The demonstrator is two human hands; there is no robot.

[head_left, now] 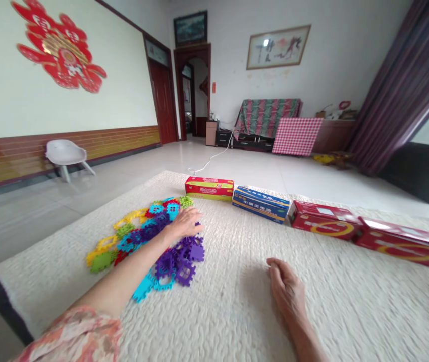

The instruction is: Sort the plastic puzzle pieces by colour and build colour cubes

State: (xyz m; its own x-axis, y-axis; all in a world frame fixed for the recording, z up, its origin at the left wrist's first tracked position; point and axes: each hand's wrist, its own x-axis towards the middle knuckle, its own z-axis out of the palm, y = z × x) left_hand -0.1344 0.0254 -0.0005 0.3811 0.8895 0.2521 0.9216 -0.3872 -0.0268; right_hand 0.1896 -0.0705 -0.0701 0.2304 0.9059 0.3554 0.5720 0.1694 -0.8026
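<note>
My left hand (187, 222) reaches over the right side of a pile of plastic interlocking pieces (146, 232) in purple, blue, yellow, green and red. Its fingers are bent over purple pieces, and whether they grip one is hidden. Purple pieces (185, 272) and a light blue piece (144, 287) lie below my left forearm. My right hand (287, 286) rests on the cream quilted cover (229, 311), its fingers curled closed, with anything inside hidden from view.
Along the far edge stand a red and yellow-green box (209, 189), a blue box (260, 204) and two dark red boxes (323, 220). Beyond, on the tiled floor, are a white chair (66, 153) and a cloth-covered cabinet (269, 118).
</note>
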